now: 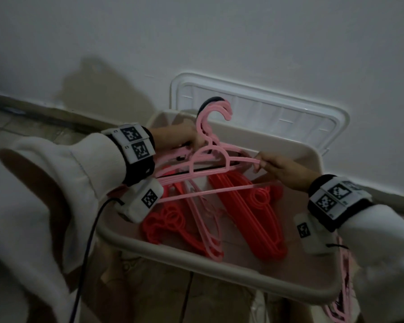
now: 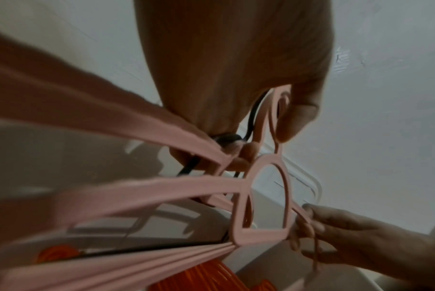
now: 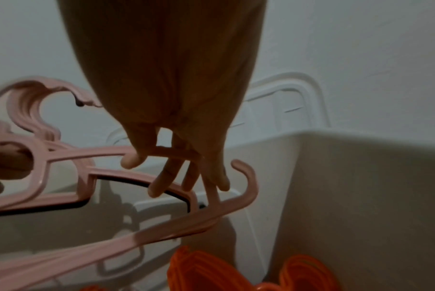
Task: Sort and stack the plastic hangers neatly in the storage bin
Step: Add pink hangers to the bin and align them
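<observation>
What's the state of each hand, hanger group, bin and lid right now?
left hand: grips pink bundle at the necks
right hand: pinches bundle's shoulder end
pink hanger bundle: held above bin
red hangers: lying in bin
loose pink hangers: lying in bin
storage bin: open
lid: off, against wall

Matt pink plastic hangers (image 1: 208,164), smooth plastic bin (image 1: 219,259)

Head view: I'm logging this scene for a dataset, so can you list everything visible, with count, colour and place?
Held hangers: a bunch, count unclear, pink with one black, above the bin.
Red hangers: two piles, inside the bin.
Loose pink hangers: a few, in the bin between the red piles.
Storage bin: one, beige, on the floor.
Lid: one, white, leaning against the wall.
Left hand: grips the bunch near the hooks.
Right hand: fingers pinch a shoulder.
</observation>
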`<action>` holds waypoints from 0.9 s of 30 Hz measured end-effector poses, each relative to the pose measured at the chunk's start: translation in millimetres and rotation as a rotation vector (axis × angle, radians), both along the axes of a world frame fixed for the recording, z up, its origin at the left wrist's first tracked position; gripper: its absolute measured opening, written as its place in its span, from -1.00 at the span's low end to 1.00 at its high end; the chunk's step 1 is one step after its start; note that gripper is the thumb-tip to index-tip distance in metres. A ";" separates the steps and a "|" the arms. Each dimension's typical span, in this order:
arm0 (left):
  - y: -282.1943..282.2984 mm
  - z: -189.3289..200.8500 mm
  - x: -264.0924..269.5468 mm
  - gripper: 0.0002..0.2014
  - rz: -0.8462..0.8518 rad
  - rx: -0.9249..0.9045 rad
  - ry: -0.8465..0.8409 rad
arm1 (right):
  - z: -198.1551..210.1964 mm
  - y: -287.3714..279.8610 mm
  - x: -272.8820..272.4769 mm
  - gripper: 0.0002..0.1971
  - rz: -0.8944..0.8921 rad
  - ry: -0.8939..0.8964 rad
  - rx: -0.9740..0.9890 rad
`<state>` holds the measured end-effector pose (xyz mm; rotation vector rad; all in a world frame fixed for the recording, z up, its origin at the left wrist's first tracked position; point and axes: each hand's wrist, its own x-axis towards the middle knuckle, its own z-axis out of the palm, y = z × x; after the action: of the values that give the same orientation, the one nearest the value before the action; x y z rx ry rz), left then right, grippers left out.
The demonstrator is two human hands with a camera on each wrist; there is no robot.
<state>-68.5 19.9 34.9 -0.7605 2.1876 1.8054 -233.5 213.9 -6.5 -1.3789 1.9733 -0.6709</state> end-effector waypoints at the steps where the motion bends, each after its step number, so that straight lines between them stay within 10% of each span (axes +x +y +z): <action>1: 2.9 -0.8 0.4 -0.91 -0.027 -0.051 0.020 | -2.4 -4.6 0.2 -0.80 0.007 -0.007 -0.007; 12: 1.1 -18.6 3.3 -0.68 -0.097 -0.201 0.034 | -32.9 -38.3 5.4 -0.62 -0.156 0.369 0.285; 21: 7.9 -23.5 -0.6 -0.65 -0.039 -0.115 0.073 | -8.4 -63.5 47.6 -0.45 0.001 0.609 0.106; 27: 13.3 -19.5 1.9 -0.61 -0.113 -0.112 0.080 | -21.0 -69.4 47.3 -0.55 0.074 0.400 0.131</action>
<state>-66.6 33.2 15.4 -0.5821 2.3484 1.6982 -186.2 144.6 -27.5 -1.5882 2.2103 -0.2367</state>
